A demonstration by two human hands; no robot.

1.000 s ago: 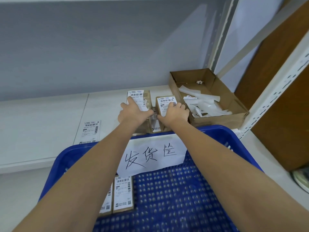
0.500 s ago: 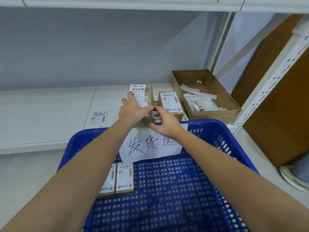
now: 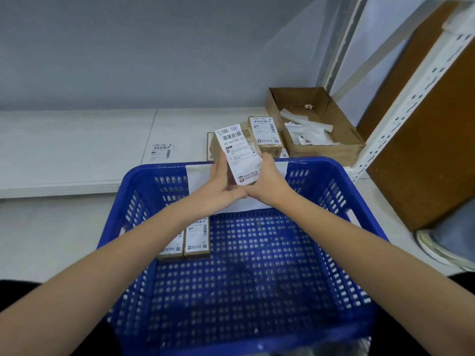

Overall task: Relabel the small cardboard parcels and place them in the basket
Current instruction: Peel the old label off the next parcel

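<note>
The blue basket (image 3: 354,201) sits nearest the person, its perforated floor mostly bare. Inside it, toward its left wall, two labelled parcels (image 3: 196,238) lie flat side by side, partly hidden by the left forearm. A white paper sign (image 3: 198,178) hangs on the basket's far wall. Above that far rim, both hands meet at the wrists around one small cardboard parcel (image 3: 237,154), held tilted with its white shipping label facing up. The left hand (image 3: 221,186) has its fingers wrapped round the parcel's left edge; the right hand (image 3: 270,183) grips its right edge. Beyond the basket, on the white counter (image 3: 77,150), more labelled parcels (image 3: 266,132) stand just behind the held one. A loose label (image 3: 161,152) lies on the counter beyond the basket's left corner. Past the basket's right corner, an open cardboard box (image 3: 334,147) holds white paper strips (image 3: 305,132).
</note>
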